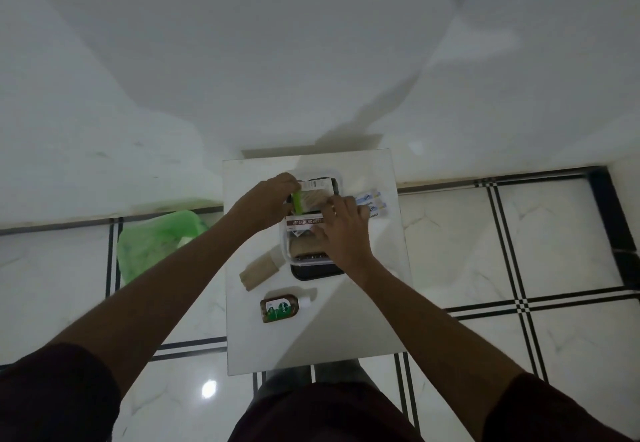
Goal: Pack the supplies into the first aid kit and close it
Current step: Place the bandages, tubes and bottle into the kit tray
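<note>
The first aid kit [313,270] is a black tray with a clear lid, open in the middle of the small white table [346,324]. My left hand [268,201] grips a green-and-white packet [313,192] over the kit's far half. My right hand [341,225] presses down beside a brown-and-white ointment box [303,222] lying across the kit. Outside the kit, a brown antiseptic bottle [280,308] with a white cap lies near the front. A beige bandage roll [259,272] sits to the kit's left. Blue-and-white plaster strips [374,204] lie to its right, partly under my fingers.
A green plastic bag [156,242] sits on the tiled floor left of the table. A white wall rises just behind the table's far edge. My legs stand at the table's near edge.
</note>
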`<state>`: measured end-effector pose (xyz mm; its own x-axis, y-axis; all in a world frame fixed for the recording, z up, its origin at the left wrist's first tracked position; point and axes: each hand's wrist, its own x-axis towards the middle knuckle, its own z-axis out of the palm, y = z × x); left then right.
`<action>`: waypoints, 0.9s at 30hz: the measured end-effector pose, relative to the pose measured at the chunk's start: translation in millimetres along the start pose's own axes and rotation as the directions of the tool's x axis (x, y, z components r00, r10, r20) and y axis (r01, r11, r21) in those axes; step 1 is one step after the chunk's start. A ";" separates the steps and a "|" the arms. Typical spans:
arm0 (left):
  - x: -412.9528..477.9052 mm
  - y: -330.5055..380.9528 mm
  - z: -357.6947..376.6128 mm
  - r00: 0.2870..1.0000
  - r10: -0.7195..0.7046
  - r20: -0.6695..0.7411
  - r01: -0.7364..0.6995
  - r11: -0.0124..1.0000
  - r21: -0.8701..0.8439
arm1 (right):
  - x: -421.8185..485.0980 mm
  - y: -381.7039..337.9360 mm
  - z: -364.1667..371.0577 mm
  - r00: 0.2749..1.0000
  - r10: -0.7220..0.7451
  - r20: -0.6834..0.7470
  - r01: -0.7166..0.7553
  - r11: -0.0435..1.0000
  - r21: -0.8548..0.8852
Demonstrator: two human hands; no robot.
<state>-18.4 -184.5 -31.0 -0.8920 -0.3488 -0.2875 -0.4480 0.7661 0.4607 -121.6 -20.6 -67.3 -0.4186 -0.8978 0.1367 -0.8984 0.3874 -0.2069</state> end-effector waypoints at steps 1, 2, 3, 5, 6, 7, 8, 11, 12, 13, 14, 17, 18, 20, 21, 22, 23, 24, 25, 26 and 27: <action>-1.4 0.1 2.0 0.999 -0.021 -0.039 0.021 1.000 -0.015 | 1.3 1.9 -3.0 0.999 0.040 -0.005 -0.040 0.999 -0.027; -2.7 -0.6 3.9 0.996 -0.034 -0.077 0.032 0.999 -0.025 | 3.4 4.1 -4.5 0.998 0.054 -0.018 -0.055 0.998 -0.040; -3.4 -0.7 5.6 0.994 -0.036 -0.107 0.034 0.999 -0.023 | 5.7 6.7 -4.9 0.998 0.045 -0.041 -0.047 0.998 -0.048; -1.8 0.1 5.9 0.987 -0.007 -0.159 0.007 1.000 -0.001 | 10.7 10.6 -5.9 0.997 0.016 -0.074 -0.021 0.998 -0.067; -0.7 0.3 5.4 0.982 0.014 -0.189 -0.010 1.000 0.018 | 13.1 11.6 -6.2 0.997 0.011 -0.073 -0.016 0.998 -0.066; -0.3 0.9 4.1 0.978 0.028 -0.207 -0.020 0.999 0.038 | 15.5 12.0 -6.7 0.998 0.008 -0.060 -0.012 0.998 -0.064; -0.1 1.5 4.3 0.975 0.040 -0.218 -0.029 0.998 0.053 | 17.1 12.0 -7.3 0.999 0.002 -0.032 -0.005 0.998 -0.068; -2.1 1.8 6.4 0.975 0.015 -0.220 -0.011 1.000 0.021 | 20.5 11.5 -9.1 1.000 0.013 0.028 -0.011 0.996 -0.083; -5.3 1.8 7.8 0.970 -0.001 -0.243 -0.003 1.000 -0.015 | 21.1 10.9 -10.6 0.999 0.034 0.025 -0.033 0.997 -0.071; -10.6 2.3 10.0 0.959 -0.017 -0.283 0.001 0.998 -0.055 | 20.8 9.8 -12.6 0.998 0.056 0.012 -0.055 0.997 -0.052; -18.0 3.4 12.1 0.941 -0.036 -0.336 0.006 0.996 -0.092 | 20.2 8.3 -15.4 0.997 0.073 -0.010 -0.074 0.997 -0.028; -54.0 11.0 24.5 0.880 -0.144 -0.453 0.060 0.979 -0.193 | 10.2 4.8 -27.3 0.990 0.127 -0.068 -0.123 0.990 0.072; -67.9 13.6 30.7 0.864 -0.185 -0.468 0.087 0.971 -0.223 | 3.9 4.4 -31.9 0.984 0.157 -0.080 -0.148 0.983 0.106; -93.5 14.3 45.9 0.849 -0.245 -0.467 0.138 0.958 -0.251 | -12.7 3.8 -40.3 0.974 0.200 -0.110 -0.183 0.972 0.147; -104.2 12.1 53.9 0.852 -0.268 -0.450 0.165 0.953 -0.254 | -22.6 2.5 -43.0 0.971 0.198 -0.131 -0.176 0.971 0.159; -113.0 9.2 61.5 0.863 -0.291 -0.413 0.195 0.946 -0.260 | -34.1 -0.9 -44.6 0.974 0.174 -0.147 -0.147 0.974 0.174; -119.6 6.2 67.7 0.876 -0.316 -0.364 0.227 0.937 -0.266 | -46.8 -6.2 -44.8 0.981 0.126 -0.150 -0.095 0.975 0.202; -123.9 3.4 72.9 0.886 -0.342 -0.312 0.262 0.926 -0.271 | -60.4 -13.0 -43.6 0.988 0.063 -0.142 -0.027 0.970 0.242; -126.8 0.6 76.8 0.892 -0.369 -0.260 0.300 0.915 -0.270 | -74.0 -20.6 -40.7 0.993 -0.003 -0.119 0.037 0.958 0.283; -128.8 -1.1 79.9 0.896 -0.389 -0.214 0.332 0.907 -0.259 | -87.0 -28.3 -35.5 0.995 -0.060 -0.081 0.083 0.944 0.319; -130.3 -3.1 83.1 0.900 -0.400 -0.176 0.354 0.903 -0.243 | -98.5 -35.0 -29.2 0.995 -0.098 -0.031 0.103 0.932 0.348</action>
<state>104.2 -96.5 -64.7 -0.6340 -0.7149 -0.2950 -0.7346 0.4375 0.5185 -52.8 60.4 -45.2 -0.3321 -0.9247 0.1861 -0.8342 0.1959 -0.5154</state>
